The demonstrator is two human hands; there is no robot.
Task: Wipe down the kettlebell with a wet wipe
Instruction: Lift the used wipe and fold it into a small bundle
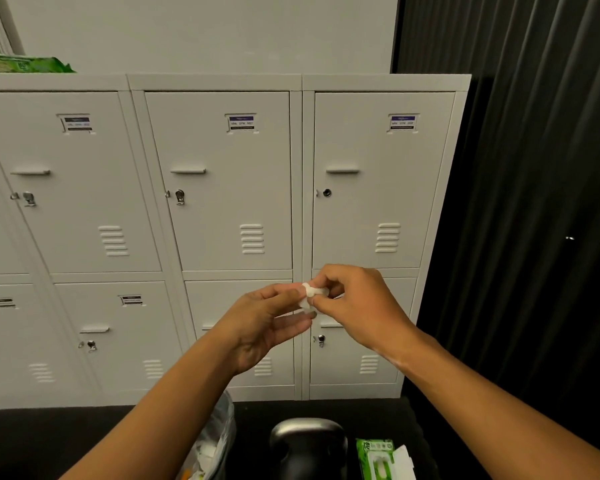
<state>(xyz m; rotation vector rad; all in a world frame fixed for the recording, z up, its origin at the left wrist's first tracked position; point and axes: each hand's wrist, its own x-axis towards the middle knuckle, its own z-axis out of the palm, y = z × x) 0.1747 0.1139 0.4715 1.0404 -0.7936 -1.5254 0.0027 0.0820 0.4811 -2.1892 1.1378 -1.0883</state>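
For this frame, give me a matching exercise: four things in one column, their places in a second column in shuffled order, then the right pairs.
Things:
1. wet wipe
2. kettlebell
3. open wipes pack
4. closed green pack

Places:
A. on top of the lockers, far left
B. pinched between left hand and right hand
C. bottom edge, right of the kettlebell
D. bottom centre, below the hands

Pairs: 1-B, 2-D, 3-C, 4-A

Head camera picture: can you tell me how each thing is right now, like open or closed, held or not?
Wet wipe: bunched small, pinched between both hands.
Left hand: grip closed on the wipe.
Right hand: grip closed on the wipe.
Kettlebell: upright on the floor, untouched.
Wipe pack: lid flap open.
Bin bag: open, rubbish inside.
Lockers: doors shut.
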